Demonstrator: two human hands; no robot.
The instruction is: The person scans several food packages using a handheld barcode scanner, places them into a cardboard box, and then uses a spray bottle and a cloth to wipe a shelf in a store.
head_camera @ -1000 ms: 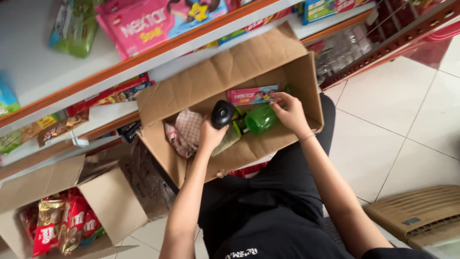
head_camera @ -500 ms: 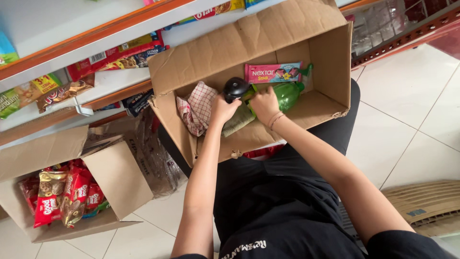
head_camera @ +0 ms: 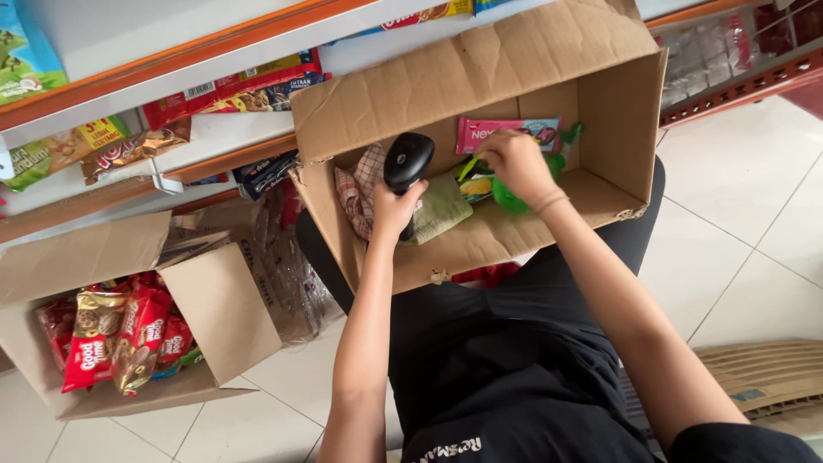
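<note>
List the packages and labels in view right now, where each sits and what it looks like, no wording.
Pink flat packet: at the open box's back wall.
Green packet: under the right hand.
Black scanner: gripped in the left hand.
Red and gold snack packs: in the lower-left carton.
Red and yellow packets: on the shelves.
White price tag: on the orange shelf edge.

My left hand (head_camera: 396, 208) is closed in a fist-like grip, forearm stretched straight forward. My right hand (head_camera: 513, 163) reaches further ahead, fingers curled downward, wrist bent, arm angled in from the right.
</note>
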